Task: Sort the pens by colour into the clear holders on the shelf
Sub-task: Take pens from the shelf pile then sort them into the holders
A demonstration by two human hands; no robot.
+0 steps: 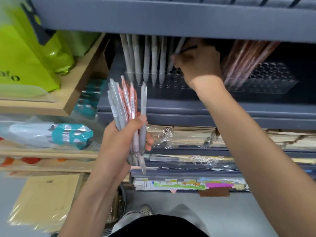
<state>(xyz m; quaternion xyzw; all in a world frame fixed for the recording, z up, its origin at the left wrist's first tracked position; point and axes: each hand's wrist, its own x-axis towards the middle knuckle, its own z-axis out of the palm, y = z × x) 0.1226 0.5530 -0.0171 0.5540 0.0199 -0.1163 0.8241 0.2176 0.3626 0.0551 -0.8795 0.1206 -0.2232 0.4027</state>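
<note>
The left hand [119, 142] is in front of the grey shelf [205, 108], fingers curled round a bundle of pens [126, 103], grey & pink mixed, tips down. The right hand [198, 64] reaches under the upper board into the shelf; thumb & fingers pinch one grey pen [178, 47], tilted, lower end at the left clear holder [171, 81]; if it sits in a hole, cannot tell. In this holder a row of grey pens [145, 60] stands upright on the left part. Just right of the hand is the right clear holder [273, 82] w/ pink pens [242, 59] leaning in it. A green bag [22, 57] stands on the wooden shelf [77, 86] at far left
</note>
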